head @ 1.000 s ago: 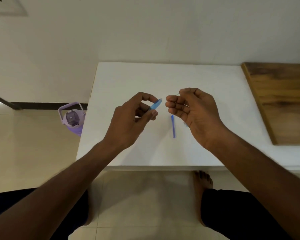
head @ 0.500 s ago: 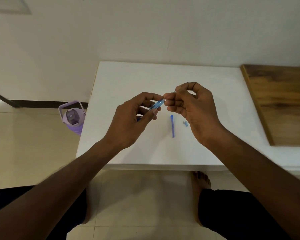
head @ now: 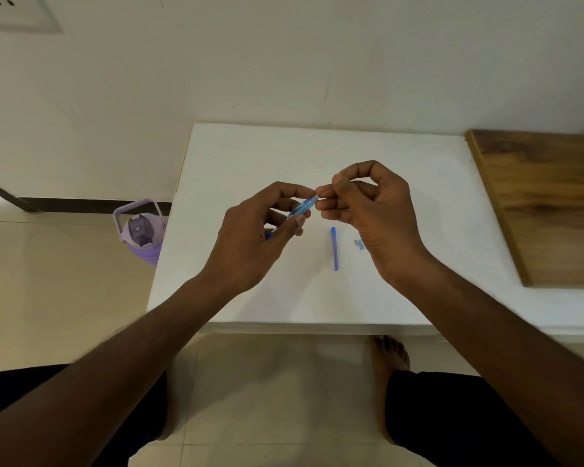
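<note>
Above the white table, the left hand grips a slim translucent blue plastic pen barrel between curled thumb and fingers, tilted up to the right, while the right hand pinches its pale tip with curled fingers

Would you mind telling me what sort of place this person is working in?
Likely a room at home: a white table against a plain wall with a socket plate, and a purple water bottle standing on the tiled floor.
</note>
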A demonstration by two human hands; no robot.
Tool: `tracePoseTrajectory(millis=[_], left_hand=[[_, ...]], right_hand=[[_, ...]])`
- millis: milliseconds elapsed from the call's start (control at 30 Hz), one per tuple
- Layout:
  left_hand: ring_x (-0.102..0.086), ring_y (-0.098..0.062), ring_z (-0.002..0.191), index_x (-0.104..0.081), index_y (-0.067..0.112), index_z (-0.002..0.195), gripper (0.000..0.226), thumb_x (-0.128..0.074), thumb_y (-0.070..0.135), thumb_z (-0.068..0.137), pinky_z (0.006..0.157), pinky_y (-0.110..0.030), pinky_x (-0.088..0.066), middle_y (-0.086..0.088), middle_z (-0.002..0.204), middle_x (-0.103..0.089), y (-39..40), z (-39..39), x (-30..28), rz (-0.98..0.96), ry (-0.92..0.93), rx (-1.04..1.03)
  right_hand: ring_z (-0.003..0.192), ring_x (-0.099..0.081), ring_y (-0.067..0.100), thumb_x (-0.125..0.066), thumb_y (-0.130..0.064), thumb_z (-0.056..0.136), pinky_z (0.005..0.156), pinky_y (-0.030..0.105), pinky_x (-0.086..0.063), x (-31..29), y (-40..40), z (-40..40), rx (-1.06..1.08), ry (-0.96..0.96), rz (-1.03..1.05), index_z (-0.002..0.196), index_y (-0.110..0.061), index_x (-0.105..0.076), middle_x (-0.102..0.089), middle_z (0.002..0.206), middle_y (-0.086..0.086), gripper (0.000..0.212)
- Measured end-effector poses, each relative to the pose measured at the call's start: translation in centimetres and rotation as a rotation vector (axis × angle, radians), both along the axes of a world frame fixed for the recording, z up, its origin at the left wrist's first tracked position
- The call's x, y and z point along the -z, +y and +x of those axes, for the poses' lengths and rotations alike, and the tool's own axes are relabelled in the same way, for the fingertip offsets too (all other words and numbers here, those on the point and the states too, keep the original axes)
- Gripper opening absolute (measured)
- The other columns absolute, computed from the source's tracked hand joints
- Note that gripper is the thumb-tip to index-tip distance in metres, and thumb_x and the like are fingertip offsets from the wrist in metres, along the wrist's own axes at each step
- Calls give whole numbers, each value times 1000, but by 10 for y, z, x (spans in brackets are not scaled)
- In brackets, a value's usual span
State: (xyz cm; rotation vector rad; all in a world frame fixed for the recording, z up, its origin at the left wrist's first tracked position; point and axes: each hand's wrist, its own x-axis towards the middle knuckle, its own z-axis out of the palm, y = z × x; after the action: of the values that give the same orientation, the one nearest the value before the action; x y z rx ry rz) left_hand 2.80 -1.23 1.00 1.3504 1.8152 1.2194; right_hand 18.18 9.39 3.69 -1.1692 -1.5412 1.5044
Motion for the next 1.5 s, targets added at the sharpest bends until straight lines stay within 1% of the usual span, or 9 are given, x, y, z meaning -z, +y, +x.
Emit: tracePoseTrajectory(millis=[367, 467, 567, 700, 867, 1200, 1300, 1400, 1500], left_hand=[[-77, -7, 92, -67, 24, 130, 29, -69, 22, 102, 83, -24, -63, 10, 107, -75, -1, 1, 2, 17, -27, -31], [-76, -8, 100, -70, 24, 127, 25, -70, 20, 102, 88, -23, -61, 14, 105, -79, 0, 0, 4, 34, -108, -64], [-76, -8, 105, -73, 25, 124, 24, -71, 19, 101, 89, -18, -59, 14, 106, -80, -1, -1, 5, 54, -205, -106], [-76, -5, 104, -74, 25, 122, 22, -73, 20, 100, 86, -13, -56, 16, 106, -81, 1, 0, 5, 48, -210, -131], [-76, -6, 102, -73, 25, 121, 21, -73, 21, 100, 87, -13, -56, 15, 105, -81, 2, 0, 7, 38, -168, -137], [-75, -7, 100, -72, 24, 121, 20, -72, 21, 101, 89, -26, -62, 14, 105, -80, 1, -2, 7, 29, -130, -130], [-75, -9, 99, -73, 25, 121, 20, -73, 23, 100, 88, -29, -63, 12, 105, -79, 0, -1, 8, 26, -119, -137], [-74, -10, 97, -74, 28, 117, 17, -74, 27, 100, 85, -29, -63, 14, 103, -77, 0, -1, 10, 20, -88, -131], [-72, -10, 96, -74, 30, 114, 15, -73, 28, 100, 80, -28, -63, 17, 102, -75, -1, 0, 9, 11, -78, -99]], right_hand=[[82, -80, 20, -74, -24, 97, 82, 40, -66, 3, 5, 2, -165, -130, 75, 103, -12, -78, -81, 90, 2, 14], [80, -78, 10, -74, -33, 95, 79, 27, -63, -1, 22, 14, -178, -255, 280, 100, -22, -81, -81, 87, -9, 14], [74, -71, 2, -75, -33, 93, 76, 12, -55, -1, 43, 33, -180, -593, 606, 93, -30, -80, -75, 80, -20, 6], [82, -72, 11, -76, -28, 93, 85, 28, -60, 18, 54, 46, -405, -1040, 586, 97, -26, -82, -78, 91, -9, 8], [78, -68, 13, -81, -30, 87, 73, 31, -59, 30, 50, 45, -442, -1079, 515, 97, -28, -80, -75, 89, -7, 9], [83, -70, 24, -73, -23, 87, 72, 33, -60, 43, 46, 33, -442, -1238, 569, 84, -22, -76, -71, 87, 1, 4], [80, -70, 17, -74, -20, 85, 70, 27, -55, 42, 46, 33, -459, -1085, 566, 83, -23, -75, -74, 84, -4, 4], [75, -73, 8, -81, -23, 83, 69, 17, -55, 28, 41, 24, -301, -545, 357, 81, -26, -77, -78, 80, -8, 6], [82, -76, 20, -84, -23, 84, 78, 33, -63, 13, 33, 14, -212, -136, 147, 89, -22, -79, -81, 87, 0, 7]])
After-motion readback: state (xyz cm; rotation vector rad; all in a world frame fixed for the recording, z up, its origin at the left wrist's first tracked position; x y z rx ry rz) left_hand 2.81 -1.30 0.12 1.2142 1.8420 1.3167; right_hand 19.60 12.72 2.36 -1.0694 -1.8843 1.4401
